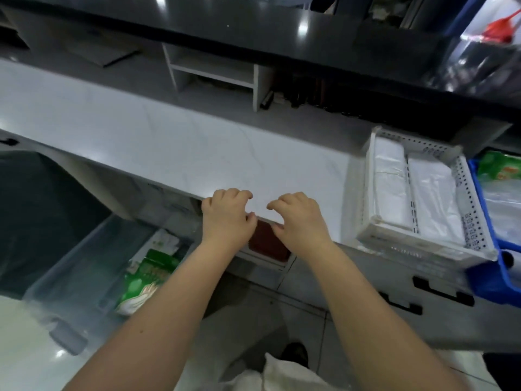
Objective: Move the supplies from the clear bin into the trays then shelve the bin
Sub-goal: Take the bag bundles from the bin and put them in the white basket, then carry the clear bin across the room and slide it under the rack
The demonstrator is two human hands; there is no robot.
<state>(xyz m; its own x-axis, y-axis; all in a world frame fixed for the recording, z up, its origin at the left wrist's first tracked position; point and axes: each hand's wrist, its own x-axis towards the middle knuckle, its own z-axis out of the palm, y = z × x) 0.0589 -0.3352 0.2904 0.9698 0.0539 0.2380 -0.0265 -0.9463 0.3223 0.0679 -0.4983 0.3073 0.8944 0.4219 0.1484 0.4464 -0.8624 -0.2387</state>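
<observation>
Hovering over the near edge of the worktop (197,153), the left hand (227,215) and right hand (300,218) sit side by side, fingers loosely curled and grasping nothing; whether the fingertips touch the surface is hard to tell. The clear bin (84,263) lies low to the person's left, below the worktop, with green packets (141,283) and some paler items at one end, so the emptying looks unfinished. At the worktop's right end stands a white tray (465,198) with two stacks of white bags (394,187), and just beyond it a blue tray (485,280) holding a green packet (499,167). The step in hand seems to be a reach down to the bin for the next load. To do it well, the person should lower the left hand into the bin, take the packets by their flat bodies rather than a corner so the slack wrapping does not slip, steady them with the right hand, and carry them across to the blue tray, laying them flat beside the like packet.
</observation>
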